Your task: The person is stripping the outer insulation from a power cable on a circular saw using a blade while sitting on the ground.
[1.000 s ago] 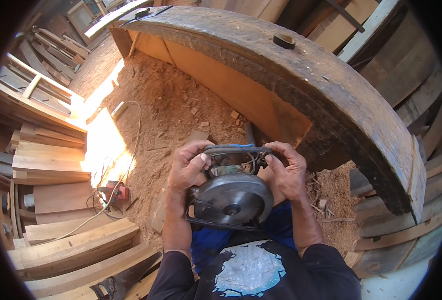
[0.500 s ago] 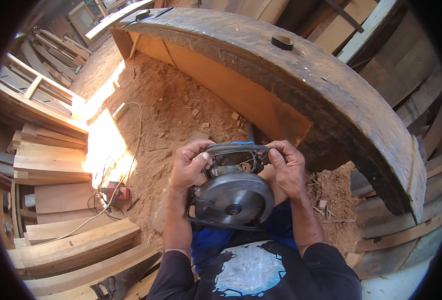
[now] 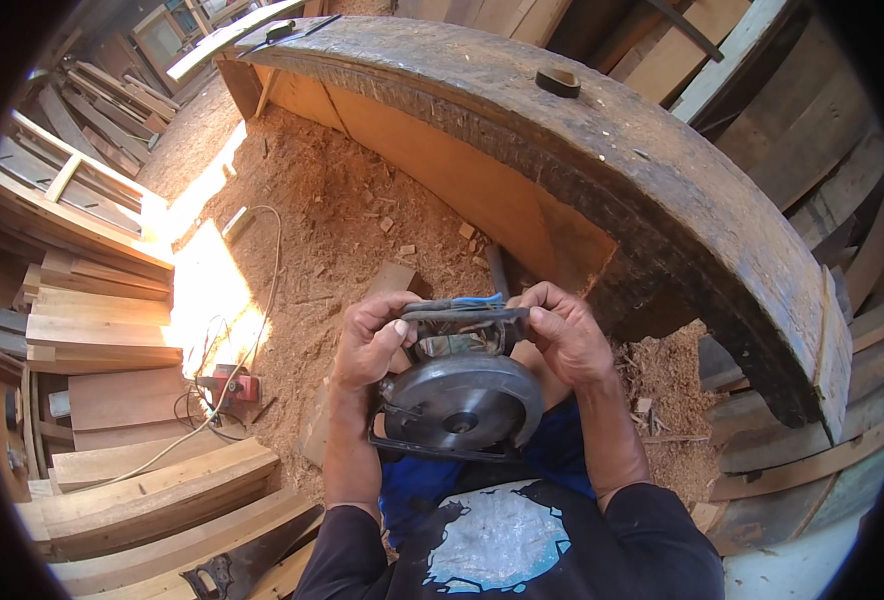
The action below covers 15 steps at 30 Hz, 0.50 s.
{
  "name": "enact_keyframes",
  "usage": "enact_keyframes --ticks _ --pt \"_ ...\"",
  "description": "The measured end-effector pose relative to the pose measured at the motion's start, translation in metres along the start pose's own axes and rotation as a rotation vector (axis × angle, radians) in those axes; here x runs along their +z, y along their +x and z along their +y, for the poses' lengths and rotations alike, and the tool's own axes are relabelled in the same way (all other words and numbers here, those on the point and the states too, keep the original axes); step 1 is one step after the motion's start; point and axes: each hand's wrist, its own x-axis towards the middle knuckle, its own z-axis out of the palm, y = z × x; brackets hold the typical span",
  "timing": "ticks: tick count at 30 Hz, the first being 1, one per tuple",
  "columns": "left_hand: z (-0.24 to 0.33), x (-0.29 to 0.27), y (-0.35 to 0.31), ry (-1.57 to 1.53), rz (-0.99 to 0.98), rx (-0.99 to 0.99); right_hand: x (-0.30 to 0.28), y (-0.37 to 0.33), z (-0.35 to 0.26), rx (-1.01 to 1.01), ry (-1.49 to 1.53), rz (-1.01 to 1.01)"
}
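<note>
Between my hands, in front of my lap, is a circular saw (image 3: 459, 396) with its round grey blade side facing me. My left hand (image 3: 371, 338) grips the saw's far left end, the thumb lying bent on top. At the far right end my right hand (image 3: 566, 335) holds on, thumb and fingers closed around it. Dark cord-like strands and a blue strip (image 3: 480, 299) run along the far side between the two hands; how they attach is hard to make out. My fingertips are partly hidden behind the saw.
A large curved wooden workbench (image 3: 662, 165) arcs from far left to right, with a dark tape roll (image 3: 558, 82) on it. Sawdust and wood scraps cover the floor (image 3: 332, 240). To the left are stacked boards (image 3: 152, 475), a handsaw (image 3: 224, 575), a red power tool (image 3: 230, 384) and a cable.
The saw has tipped slightly and shifted a little left. Its far side now shows flatter strands between my hands, and my right hand has turned somewhat. Both hands keep their hold.
</note>
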Motion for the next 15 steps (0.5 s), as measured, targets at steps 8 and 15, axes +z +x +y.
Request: enact_keyframes --ticks 8,15 --pt "0.001 0.002 -0.002 -0.011 0.006 0.015 0.006 0.001 -0.006 -0.008 -0.07 -0.046" --pt "0.004 0.001 -0.001 0.005 -0.014 -0.004 -0.008 0.002 -0.001 0.006 -0.152 -0.111"
